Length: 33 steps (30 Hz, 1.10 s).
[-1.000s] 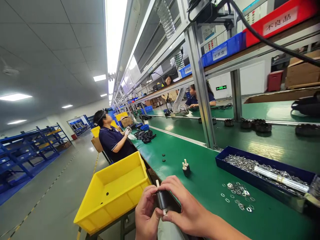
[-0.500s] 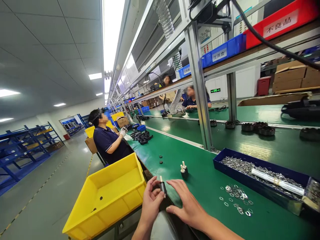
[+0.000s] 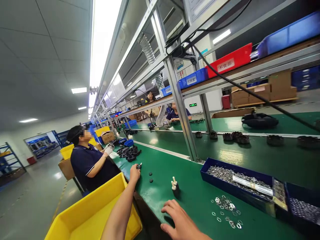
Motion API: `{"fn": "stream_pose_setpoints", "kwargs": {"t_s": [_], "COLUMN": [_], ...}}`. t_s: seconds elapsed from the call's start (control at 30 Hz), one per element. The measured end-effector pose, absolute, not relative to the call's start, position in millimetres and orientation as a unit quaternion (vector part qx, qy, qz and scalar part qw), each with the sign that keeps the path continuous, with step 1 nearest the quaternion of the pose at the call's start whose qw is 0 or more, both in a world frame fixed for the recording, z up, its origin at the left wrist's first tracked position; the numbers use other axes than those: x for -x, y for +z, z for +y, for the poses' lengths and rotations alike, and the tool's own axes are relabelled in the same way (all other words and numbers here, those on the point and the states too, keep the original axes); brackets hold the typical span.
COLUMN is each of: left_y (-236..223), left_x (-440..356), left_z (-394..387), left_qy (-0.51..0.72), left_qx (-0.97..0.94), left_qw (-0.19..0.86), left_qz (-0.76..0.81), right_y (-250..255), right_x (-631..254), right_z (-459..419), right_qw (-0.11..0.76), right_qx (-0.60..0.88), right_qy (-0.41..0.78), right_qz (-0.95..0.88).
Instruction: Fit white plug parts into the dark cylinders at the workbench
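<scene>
My left hand (image 3: 135, 174) is stretched far forward over the green bench (image 3: 160, 156), its fingers closed on a small black cylinder with a white pin (image 3: 139, 166). Most of that part is hidden by the fingers. Two little black discs (image 3: 151, 177) lie just to the right of it. My right hand (image 3: 180, 218) hovers low at the bench's near edge, fingers apart and holding nothing. Beyond its fingertips, black cylinders with white pins (image 3: 175, 188) stand upright together. Loose metal rings (image 3: 226, 205) are scattered to the right of this hand.
A yellow bin (image 3: 85, 213) stands left of the bench under my left forearm. Blue trays (image 3: 237, 185) of small metal parts sit at the right. A gloved co-worker (image 3: 87, 163) works farther along, near a pile of black parts (image 3: 128, 152). A metal post (image 3: 183, 123) rises from the bench.
My left hand has carried the black cylinder away from my right hand, forward along the bench past the discs. My right hand stays open near the edge. The view has turned right.
</scene>
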<state>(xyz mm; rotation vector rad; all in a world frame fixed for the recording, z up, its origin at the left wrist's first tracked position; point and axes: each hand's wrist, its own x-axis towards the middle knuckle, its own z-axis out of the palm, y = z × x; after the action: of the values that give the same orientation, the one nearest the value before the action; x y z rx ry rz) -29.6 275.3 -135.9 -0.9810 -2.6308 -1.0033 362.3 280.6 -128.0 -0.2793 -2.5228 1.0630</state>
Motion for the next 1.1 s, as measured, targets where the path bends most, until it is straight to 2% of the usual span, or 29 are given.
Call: {"fn": "stream_pose_setpoints", "kwargs": {"t_s": [0.13, 0.33, 0.57, 0.77, 0.97, 1.1], "left_y": [-154, -168, -167, -158, -146, -150], "left_x": [49, 63, 55, 11, -68, -142], "left_z": [290, 289, 289, 283, 278, 270], "left_qy": [-0.350, -0.361, -0.383, -0.397, -0.420, -0.465], "left_qx": [0.322, 0.314, 0.306, 0.395, 0.587, 0.630], "left_qw": [0.116, 0.144, 0.159, 0.192, 0.110, 0.016], "left_qz": [-0.872, -0.866, -0.857, -0.806, -0.683, -0.622], "right_y": [-133, -135, -138, -140, -149, -146], "right_x": [-337, -243, -189, -215, -298, -346], "right_z": [279, 286, 303, 292, 283, 298], "right_qw": [0.208, 0.241, 0.250, 0.274, 0.289, 0.372], "right_qx": [0.104, 0.178, 0.255, 0.230, 0.185, 0.159], "right_qy": [0.306, 0.181, 0.141, 0.155, 0.166, 0.328], "right_qz": [-0.923, -0.937, -0.923, -0.921, -0.925, -0.853]}}
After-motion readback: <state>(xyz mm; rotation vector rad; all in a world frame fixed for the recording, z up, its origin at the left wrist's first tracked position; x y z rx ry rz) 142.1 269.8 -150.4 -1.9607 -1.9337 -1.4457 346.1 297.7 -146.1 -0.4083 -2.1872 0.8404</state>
